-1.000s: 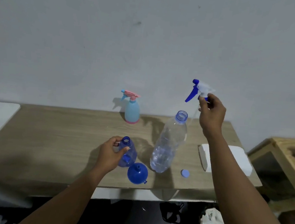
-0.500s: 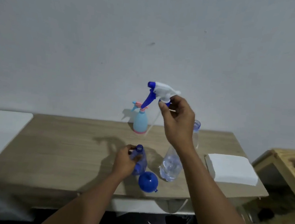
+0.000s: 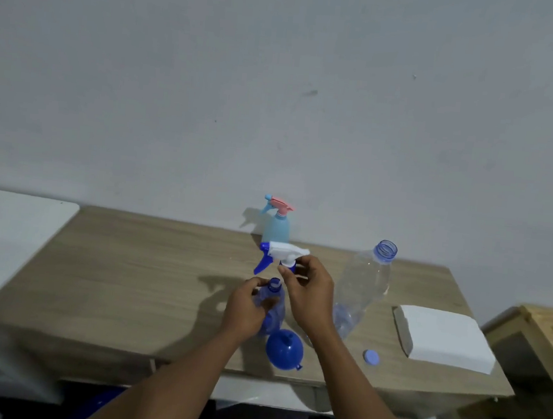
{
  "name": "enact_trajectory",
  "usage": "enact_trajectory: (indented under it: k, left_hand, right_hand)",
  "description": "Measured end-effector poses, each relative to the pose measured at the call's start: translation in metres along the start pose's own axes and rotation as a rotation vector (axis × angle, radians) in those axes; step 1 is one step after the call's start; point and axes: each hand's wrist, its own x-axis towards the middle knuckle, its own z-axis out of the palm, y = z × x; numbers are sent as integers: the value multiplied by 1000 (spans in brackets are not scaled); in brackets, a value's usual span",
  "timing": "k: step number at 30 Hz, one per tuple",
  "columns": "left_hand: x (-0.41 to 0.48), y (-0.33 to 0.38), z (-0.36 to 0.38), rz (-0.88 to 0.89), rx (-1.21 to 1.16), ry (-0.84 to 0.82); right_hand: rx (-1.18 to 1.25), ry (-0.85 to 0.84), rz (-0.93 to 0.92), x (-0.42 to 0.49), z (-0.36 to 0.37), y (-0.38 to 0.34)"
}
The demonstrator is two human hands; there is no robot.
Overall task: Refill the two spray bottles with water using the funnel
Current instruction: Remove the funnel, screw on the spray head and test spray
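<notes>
— Where are the hands?

— My left hand (image 3: 246,310) is wrapped round the blue spray bottle (image 3: 273,321), fingers curled at its shoulder. My right hand (image 3: 309,295) pinches the spray head (image 3: 283,255) by its collar, thumb and fingertips closed tight. The head is just above the bottle's neck, not seated on it.

— Which way does everything point?

— The bottle stands upright near the middle of the desk (image 3: 128,280), toward the front edge, open neck up. The spray head's long axis runs level, along the back edge. Its nozzle and blue trigger face the left edge.

— And around them?

— The funnel (image 3: 284,348) rests at the front edge, just in front of the bottle; whether they touch I cannot tell. The water bottle (image 3: 365,284) stands uncapped just right of my right hand. Its cap (image 3: 371,357) lies near the front edge. The pale blue spray bottle (image 3: 276,229), pink-topped, stands at the back edge, nozzle left. A white pad (image 3: 441,337) lies by the right edge.
</notes>
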Motion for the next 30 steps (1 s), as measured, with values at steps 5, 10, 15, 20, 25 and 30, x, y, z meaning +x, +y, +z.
enact_trajectory:
  k: [5,10,15,20,25,30]
  left_hand:
    - [-4,-15,2,-74,-30,-39]
    - [-9,-18,4,11,-56,-40]
    - [-14,-20,8,108,-135,-56]
    - [-7,-29,7,110,-55,-29]
    - [-3,-30,5,86,-93,-57]
    - [1,-33,5,74,-106,-66]
  right_hand:
    - [5,-44,81,-16,16,33]
    - [67,34,133,-20,26,44]
    - [74,23,144,-19,34,45]
    - [88,71,223,-13,39,52]
    - [115,-1,147,-17,32,54]
    - [114,26,144,-23,21,54]
